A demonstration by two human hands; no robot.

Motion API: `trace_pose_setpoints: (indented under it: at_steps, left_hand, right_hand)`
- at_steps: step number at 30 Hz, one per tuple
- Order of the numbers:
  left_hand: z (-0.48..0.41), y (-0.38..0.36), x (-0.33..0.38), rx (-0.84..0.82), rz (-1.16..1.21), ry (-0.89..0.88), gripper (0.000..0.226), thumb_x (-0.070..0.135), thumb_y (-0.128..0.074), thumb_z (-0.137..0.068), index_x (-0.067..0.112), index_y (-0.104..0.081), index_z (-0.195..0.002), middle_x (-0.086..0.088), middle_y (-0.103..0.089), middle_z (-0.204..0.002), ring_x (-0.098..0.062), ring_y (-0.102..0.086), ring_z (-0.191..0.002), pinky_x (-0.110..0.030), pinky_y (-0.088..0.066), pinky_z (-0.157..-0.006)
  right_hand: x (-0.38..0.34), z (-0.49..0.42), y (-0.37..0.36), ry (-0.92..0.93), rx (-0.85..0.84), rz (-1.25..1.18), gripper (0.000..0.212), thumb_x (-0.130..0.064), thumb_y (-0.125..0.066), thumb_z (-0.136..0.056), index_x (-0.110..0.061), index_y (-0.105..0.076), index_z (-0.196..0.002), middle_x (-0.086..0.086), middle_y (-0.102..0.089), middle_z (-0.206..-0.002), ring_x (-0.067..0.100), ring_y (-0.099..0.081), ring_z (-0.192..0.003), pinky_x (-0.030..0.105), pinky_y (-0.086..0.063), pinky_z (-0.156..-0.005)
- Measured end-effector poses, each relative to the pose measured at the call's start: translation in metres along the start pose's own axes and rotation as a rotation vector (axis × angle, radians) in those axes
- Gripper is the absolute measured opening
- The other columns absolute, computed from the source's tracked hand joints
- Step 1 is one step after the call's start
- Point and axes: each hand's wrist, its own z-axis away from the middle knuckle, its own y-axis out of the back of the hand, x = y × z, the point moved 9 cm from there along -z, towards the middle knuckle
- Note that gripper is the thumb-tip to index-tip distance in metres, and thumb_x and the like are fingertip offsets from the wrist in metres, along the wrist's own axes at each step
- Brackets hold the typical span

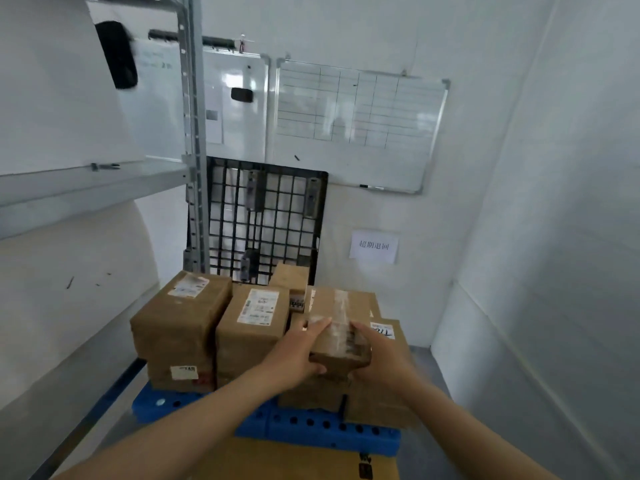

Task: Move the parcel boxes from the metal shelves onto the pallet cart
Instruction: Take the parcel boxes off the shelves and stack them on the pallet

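Observation:
A brown taped parcel box (337,317) sits on top of the stack at the right side of the blue pallet cart (311,426). My left hand (299,353) grips its left near corner, thumb under the front edge. My right hand (375,355) grips its right near corner. Two labelled parcel boxes stand beside it: a big one (180,317) at the left, with another under it, and a middle one (251,327). Lower boxes (381,403) lie under the held one. The metal shelf (86,188) runs along the left with its upright post (195,150).
A black plastic pallet (266,220) leans on the back wall behind the cart. Whiteboards (360,123) hang above it, and a paper sign (374,246) is lower right. A flat cardboard box (301,460) lies in front of the cart. White walls close in at right.

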Motion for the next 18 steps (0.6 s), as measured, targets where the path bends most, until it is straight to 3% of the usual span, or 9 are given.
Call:
trace_pose_setpoints:
  at_steps: [2, 5, 7, 9, 12, 18]
  left_hand:
    - [-0.029, 0.0, -0.008, 0.0, 0.005, -0.021, 0.083, 0.021, -0.069, -0.081, 0.03, -0.018, -0.146, -0.002, -0.024, -0.148, -0.022, -0.034, -0.133, -0.037, -0.034, -0.111]
    - [-0.063, -0.009, -0.018, -0.016, 0.004, -0.017, 0.085, 0.021, -0.069, -0.081, 0.03, -0.017, -0.147, -0.004, -0.025, -0.146, -0.022, -0.033, -0.133, -0.039, -0.033, -0.112]
    - [-0.086, -0.013, -0.021, -0.029, 0.009, -0.02, 0.085, 0.021, -0.069, -0.081, 0.029, -0.016, -0.147, -0.005, -0.026, -0.146, -0.022, -0.033, -0.132, -0.036, -0.031, -0.11]
    - [-0.11, -0.014, -0.026, -0.023, 0.023, -0.021, 0.085, 0.02, -0.069, -0.082, 0.029, -0.015, -0.147, -0.005, -0.025, -0.145, -0.023, -0.034, -0.132, -0.033, -0.032, -0.109]
    - [-0.145, -0.012, -0.036, 0.019, -0.005, -0.007, 0.085, 0.02, -0.07, -0.081, 0.028, -0.016, -0.147, -0.006, -0.027, -0.145, -0.024, -0.036, -0.131, -0.036, -0.034, -0.108]
    - [-0.216, -0.008, -0.063, 0.012, -0.105, 0.06, 0.088, 0.028, -0.073, -0.077, 0.029, -0.018, -0.146, -0.01, -0.032, -0.144, -0.028, -0.038, -0.128, -0.044, -0.038, -0.106]
  right_hand:
    - [0.01, -0.026, 0.002, -0.021, 0.008, -0.07, 0.076, -0.012, -0.068, -0.079, -0.018, -0.027, -0.143, 0.001, -0.045, -0.138, 0.015, -0.047, -0.122, 0.014, -0.036, -0.091]
    - [0.033, -0.057, 0.0, -0.094, 0.006, -0.094, 0.079, -0.007, -0.071, -0.076, -0.017, -0.028, -0.142, 0.004, -0.047, -0.136, 0.019, -0.051, -0.12, 0.026, -0.046, -0.097]
    - [0.045, -0.078, 0.003, -0.106, -0.008, -0.092, 0.08, -0.004, -0.07, -0.075, -0.017, -0.028, -0.142, 0.005, -0.047, -0.136, 0.021, -0.051, -0.119, 0.021, -0.05, -0.087]
    - [0.052, -0.102, 0.011, -0.104, -0.003, -0.099, 0.081, -0.002, -0.07, -0.075, -0.018, -0.029, -0.143, 0.005, -0.046, -0.137, 0.022, -0.051, -0.12, 0.019, -0.049, -0.084]
    - [0.059, -0.135, 0.021, -0.088, 0.013, -0.046, 0.081, -0.006, -0.07, -0.074, -0.018, -0.03, -0.143, 0.005, -0.044, -0.139, 0.023, -0.047, -0.123, 0.029, -0.043, -0.1]
    - [0.07, -0.208, 0.028, -0.045, -0.073, -0.011, 0.076, -0.004, -0.066, -0.078, -0.017, -0.028, -0.143, 0.008, -0.044, -0.139, 0.024, -0.046, -0.124, 0.026, -0.039, -0.097]
